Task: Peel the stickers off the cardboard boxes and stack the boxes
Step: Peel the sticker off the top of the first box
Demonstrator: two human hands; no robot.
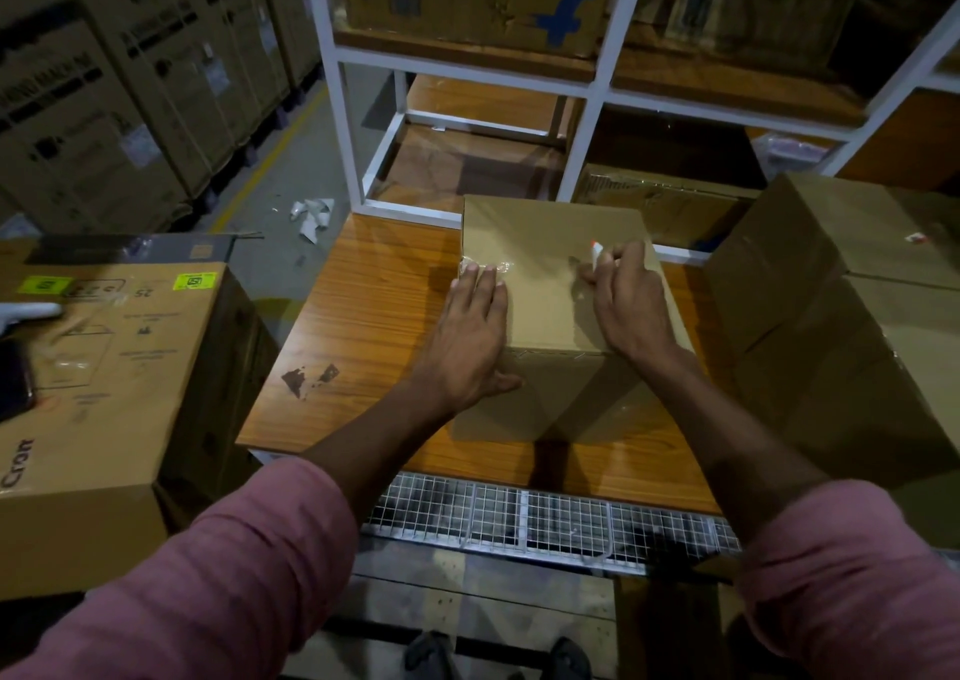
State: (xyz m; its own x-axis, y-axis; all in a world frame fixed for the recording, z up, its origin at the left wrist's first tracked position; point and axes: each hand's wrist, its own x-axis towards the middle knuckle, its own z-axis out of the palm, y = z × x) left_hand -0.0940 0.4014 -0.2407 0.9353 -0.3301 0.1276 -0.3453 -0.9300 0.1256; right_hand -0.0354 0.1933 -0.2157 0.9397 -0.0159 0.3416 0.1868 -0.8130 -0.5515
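Cardboard box (550,284) on table (358,326) — left hand (467,336) flat atop, right hand (628,305) pinching sticker (596,252).

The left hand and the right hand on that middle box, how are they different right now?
The left hand lies flat on the cardboard box with straight fingers, near its left edge; the right hand has curled fingers. The left hand holds nothing, while the right hand pinches a small white and red sticker lifted off the box top. Both rest on the same box, and both arms wear pink sleeves.
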